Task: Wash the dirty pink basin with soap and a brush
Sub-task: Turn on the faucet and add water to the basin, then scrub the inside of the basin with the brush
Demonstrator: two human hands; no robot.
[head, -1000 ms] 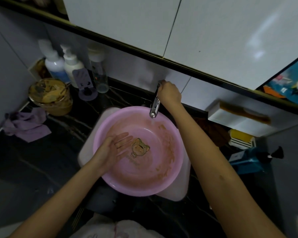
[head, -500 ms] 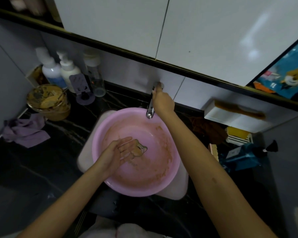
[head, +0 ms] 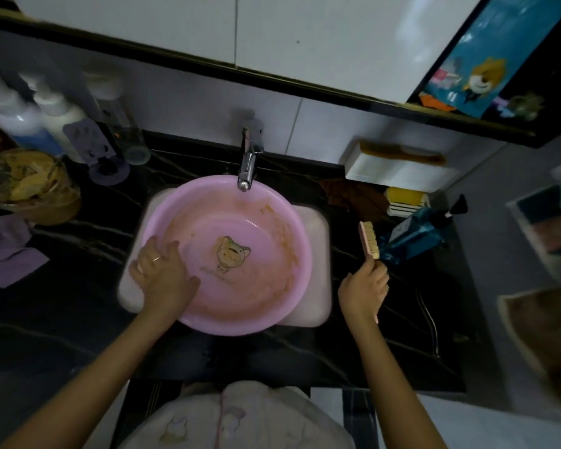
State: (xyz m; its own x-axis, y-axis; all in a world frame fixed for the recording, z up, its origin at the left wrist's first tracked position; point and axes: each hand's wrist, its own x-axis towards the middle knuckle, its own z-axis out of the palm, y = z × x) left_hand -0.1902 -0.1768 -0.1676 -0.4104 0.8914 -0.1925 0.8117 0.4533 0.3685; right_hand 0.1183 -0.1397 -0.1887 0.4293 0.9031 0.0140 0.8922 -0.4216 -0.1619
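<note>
I count one pink basin (head: pixel 266 296), smeared brown inside, sitting in the one white sink (head: pixel 318 254). My left grip (head: pixel 162 273) is clamped over the basin's near-left rim with the thumb inside. To its right, past the sink, my right grip (head: pixel 365 286) is closed round the single brush (head: pixel 370 238). One faucet (head: pixel 248 160) hangs beyond both grips, and three bottles (head: pixel 23 124) stand far left of the left grip on the black veined counter (head: pixel 78 319), below white wall tiles.

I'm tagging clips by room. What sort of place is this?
Likely a home bathroom: a tap over a sink in a dark counter, pump bottles beside it, a comb on the wall shelf.
</note>
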